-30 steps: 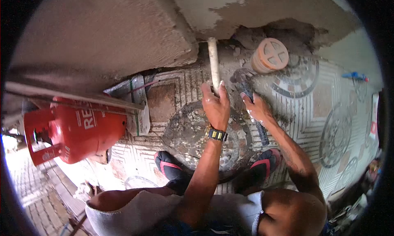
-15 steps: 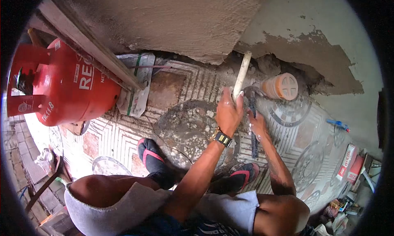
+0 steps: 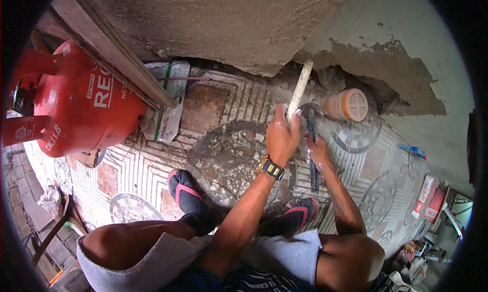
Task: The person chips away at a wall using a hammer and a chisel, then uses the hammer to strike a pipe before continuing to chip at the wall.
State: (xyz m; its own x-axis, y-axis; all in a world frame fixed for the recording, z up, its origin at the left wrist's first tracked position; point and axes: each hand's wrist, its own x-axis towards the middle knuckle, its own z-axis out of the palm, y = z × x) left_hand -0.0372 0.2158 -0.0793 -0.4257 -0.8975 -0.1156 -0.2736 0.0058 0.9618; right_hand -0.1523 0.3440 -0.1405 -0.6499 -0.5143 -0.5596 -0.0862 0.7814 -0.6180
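Note:
My left hand (image 3: 282, 138), with a watch on the wrist, is wrapped round the lower end of a white pipe (image 3: 300, 88). The pipe points up toward the broken base of the wall. Just to the right, my right hand (image 3: 317, 148) grips a dark-handled tool (image 3: 314, 176), whose curved head lies near the pipe's lower end. White residue marks the fingers of both hands. An orange ribbed container with a round lid (image 3: 354, 105) lies on its side at the upper right of my hands.
A red gas cylinder (image 3: 91, 101) stands at the left behind a leaning wooden frame (image 3: 114, 50). Rubble covers part of the patterned floor (image 3: 203, 106). A blue item (image 3: 414, 150) and red-and-white boxes (image 3: 426, 195) lie at the right.
The view has shifted slightly, with the cylinder now farther left. Both hands keep their holds on the pipe and the tool, in nearly the same positions.

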